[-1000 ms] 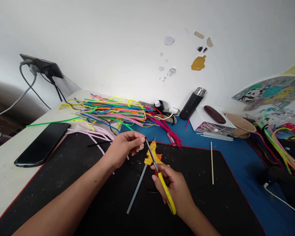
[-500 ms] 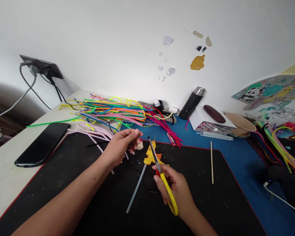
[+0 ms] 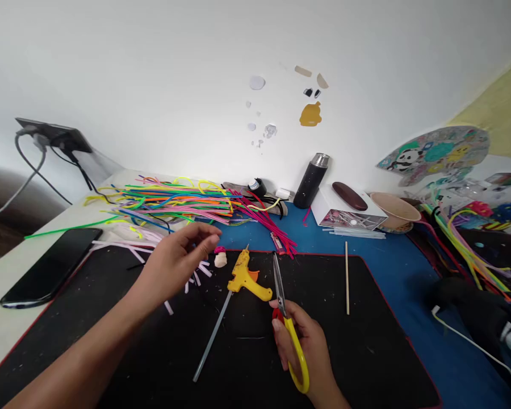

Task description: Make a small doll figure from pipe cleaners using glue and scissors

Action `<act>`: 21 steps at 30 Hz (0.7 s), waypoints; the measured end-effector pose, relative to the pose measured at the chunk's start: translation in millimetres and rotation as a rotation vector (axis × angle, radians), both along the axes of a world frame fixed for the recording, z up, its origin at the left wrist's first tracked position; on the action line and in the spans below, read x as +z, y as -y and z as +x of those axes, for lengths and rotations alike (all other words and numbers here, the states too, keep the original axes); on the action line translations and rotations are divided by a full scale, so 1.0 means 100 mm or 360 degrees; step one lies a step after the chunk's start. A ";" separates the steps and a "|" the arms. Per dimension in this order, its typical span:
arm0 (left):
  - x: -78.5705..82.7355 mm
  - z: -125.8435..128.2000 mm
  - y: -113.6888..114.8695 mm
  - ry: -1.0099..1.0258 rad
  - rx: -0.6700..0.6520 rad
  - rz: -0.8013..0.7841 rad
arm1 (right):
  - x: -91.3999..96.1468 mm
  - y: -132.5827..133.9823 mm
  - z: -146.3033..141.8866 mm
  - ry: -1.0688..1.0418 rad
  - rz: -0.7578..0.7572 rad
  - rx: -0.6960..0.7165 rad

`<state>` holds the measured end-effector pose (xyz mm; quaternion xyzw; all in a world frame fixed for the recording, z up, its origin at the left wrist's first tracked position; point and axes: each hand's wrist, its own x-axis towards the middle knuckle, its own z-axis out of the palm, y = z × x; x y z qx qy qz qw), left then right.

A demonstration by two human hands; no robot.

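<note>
My right hand [image 3: 304, 341] is closed around scissors [image 3: 296, 352] with one yellow and one red handle, the blades pointing away from me and close together. My left hand [image 3: 174, 258] hovers over the left part of the black mat, fingers loosely curved, thumb and index tips slightly apart, nothing visible between them. Just beyond its fingertips stands a small cream piece with a pink top [image 3: 220, 258]. Between my hands lies a yellow glue gun [image 3: 242, 275] with an orange trigger; a long translucent glue stick [image 3: 213, 338] juts from its back.
Colourful pipe cleaners [image 3: 183, 201] lie piled at the back left, near a black phone [image 3: 51, 267]. A black flask [image 3: 310, 182], a white box [image 3: 349, 210] and a bowl [image 3: 394, 210] line the wall. A wooden stick [image 3: 347, 278] rests on the mat [image 3: 366, 352].
My left hand has moved left, away from the scissors and the small cream piece, which now shows fully. The scissors have turned more upright. The whole view has shifted somewhat.
</note>
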<state>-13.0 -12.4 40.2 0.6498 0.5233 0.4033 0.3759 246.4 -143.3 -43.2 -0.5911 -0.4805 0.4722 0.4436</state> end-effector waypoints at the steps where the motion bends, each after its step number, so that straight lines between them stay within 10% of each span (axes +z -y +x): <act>1: 0.04 0.01 0.02 -0.0226 -0.0120 -0.0001 | -0.01 0.01 0.01 -0.0025 0.0011 -0.0043; 21: -0.20 0.98 -0.69 -0.1304 -0.0475 0.0110 | 0.01 -0.03 -0.03 -0.0128 0.0177 0.0036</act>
